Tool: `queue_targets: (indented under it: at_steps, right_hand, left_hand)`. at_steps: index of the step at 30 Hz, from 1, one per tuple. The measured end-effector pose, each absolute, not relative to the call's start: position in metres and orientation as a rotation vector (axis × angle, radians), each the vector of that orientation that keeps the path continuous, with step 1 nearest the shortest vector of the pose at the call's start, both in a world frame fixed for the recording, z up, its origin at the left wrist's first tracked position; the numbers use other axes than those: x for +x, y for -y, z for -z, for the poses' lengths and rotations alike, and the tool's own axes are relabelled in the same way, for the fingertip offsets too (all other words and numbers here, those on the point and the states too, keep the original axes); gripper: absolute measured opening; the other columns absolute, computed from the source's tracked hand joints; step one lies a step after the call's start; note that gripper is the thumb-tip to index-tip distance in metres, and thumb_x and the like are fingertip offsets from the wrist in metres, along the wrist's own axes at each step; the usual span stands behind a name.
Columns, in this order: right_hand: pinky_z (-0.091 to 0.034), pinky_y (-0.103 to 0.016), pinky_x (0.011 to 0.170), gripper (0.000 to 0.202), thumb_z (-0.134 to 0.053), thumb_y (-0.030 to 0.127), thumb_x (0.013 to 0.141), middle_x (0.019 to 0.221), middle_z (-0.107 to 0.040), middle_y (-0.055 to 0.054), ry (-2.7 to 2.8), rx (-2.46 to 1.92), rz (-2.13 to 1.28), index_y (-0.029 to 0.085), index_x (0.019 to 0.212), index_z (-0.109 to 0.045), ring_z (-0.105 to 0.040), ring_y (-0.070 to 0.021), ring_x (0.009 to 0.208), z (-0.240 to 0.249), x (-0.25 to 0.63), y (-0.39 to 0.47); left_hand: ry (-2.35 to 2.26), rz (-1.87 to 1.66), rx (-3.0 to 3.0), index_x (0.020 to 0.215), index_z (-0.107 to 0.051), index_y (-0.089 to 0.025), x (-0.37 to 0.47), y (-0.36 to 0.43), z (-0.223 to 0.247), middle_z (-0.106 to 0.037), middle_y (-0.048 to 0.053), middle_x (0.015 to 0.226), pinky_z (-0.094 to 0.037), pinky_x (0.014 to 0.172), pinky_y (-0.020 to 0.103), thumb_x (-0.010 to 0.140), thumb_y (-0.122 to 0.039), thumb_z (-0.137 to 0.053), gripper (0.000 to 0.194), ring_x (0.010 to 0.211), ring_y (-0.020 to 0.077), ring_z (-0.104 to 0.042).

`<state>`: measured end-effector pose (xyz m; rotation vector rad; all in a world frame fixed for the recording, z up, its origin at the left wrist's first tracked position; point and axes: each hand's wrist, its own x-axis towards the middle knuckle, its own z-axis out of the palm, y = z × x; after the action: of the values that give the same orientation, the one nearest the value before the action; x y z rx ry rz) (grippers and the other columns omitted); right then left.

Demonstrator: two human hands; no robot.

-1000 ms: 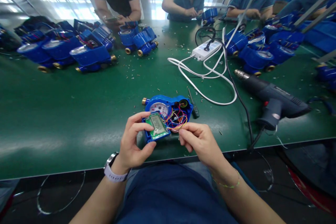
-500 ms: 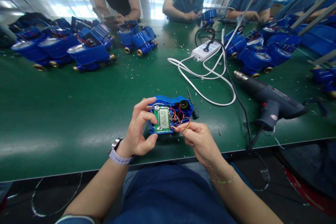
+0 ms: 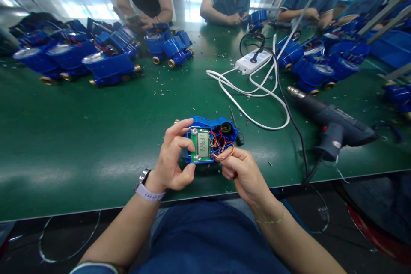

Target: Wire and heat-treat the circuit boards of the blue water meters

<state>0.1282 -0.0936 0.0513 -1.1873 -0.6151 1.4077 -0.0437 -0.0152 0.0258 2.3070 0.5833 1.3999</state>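
A blue meter housing (image 3: 195, 122) lies open on the green table, with a green circuit board (image 3: 193, 136) and its lit digit display (image 3: 203, 144) facing up. My left hand (image 3: 176, 154) grips the left side of the housing and board, fingers at the top and thumb at the lower edge. Thin coloured wires (image 3: 228, 149) loop out at the right of the board. Thumb and forefinger of my right hand (image 3: 242, 171) pinch these wires at the housing's lower right. A screwdriver (image 3: 239, 136) lies just right of the housing.
A heat gun (image 3: 334, 124) rests at the right, near a white power strip (image 3: 252, 62) with looped cables. Blue meters (image 3: 105, 67) stand at the back left and more (image 3: 313, 70) at the back right. Several people sit across the table (image 3: 122, 102).
The digits on the display have changed. Both hands and the housing sit very slightly further right in view, with the same holds.
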Motion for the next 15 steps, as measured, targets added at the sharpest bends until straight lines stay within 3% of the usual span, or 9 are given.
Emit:
queue_targets:
  at_steps: [5,9,15]
  right_hand:
    - [-0.024,-0.020,0.042,0.015,-0.065,0.027,0.063,0.041,-0.042,0.005,0.717,-1.241,-1.336,0.016,0.055,-0.058,-0.033,-0.0068,0.040,-0.050,0.134,0.097]
    - [-0.024,-0.020,0.041,0.015,-0.063,0.030,0.071,0.044,-0.042,0.006,0.860,-1.280,-1.209,0.015,0.068,-0.064,-0.032,-0.0069,0.040,-0.045,0.140,0.100]
    - [-0.037,-0.019,0.045,0.010,-0.066,0.027,0.084,0.062,-0.057,0.003,1.122,-1.345,-0.807,0.017,0.085,-0.064,-0.048,-0.0085,0.049,-0.042,0.142,0.105]
  left_hand:
    - [-0.603,-1.417,2.298,0.095,-0.049,-0.022,-0.042,0.014,-0.030,-0.044,0.013,0.140,-0.051,0.095,0.047,0.082,-0.033,-0.050,0.017,0.118,0.0282,-0.055]
    - [-0.628,-1.357,2.334,0.095,-0.049,-0.021,-0.041,0.012,-0.039,-0.048,0.014,0.138,-0.050,0.095,0.048,0.081,-0.030,-0.050,0.017,0.119,0.0288,-0.055]
    - [-0.782,-1.260,2.494,0.098,-0.056,-0.021,-0.034,0.009,-0.057,-0.055,0.011,0.136,-0.027,0.114,0.058,0.085,-0.021,-0.046,0.017,0.134,0.0311,-0.047]
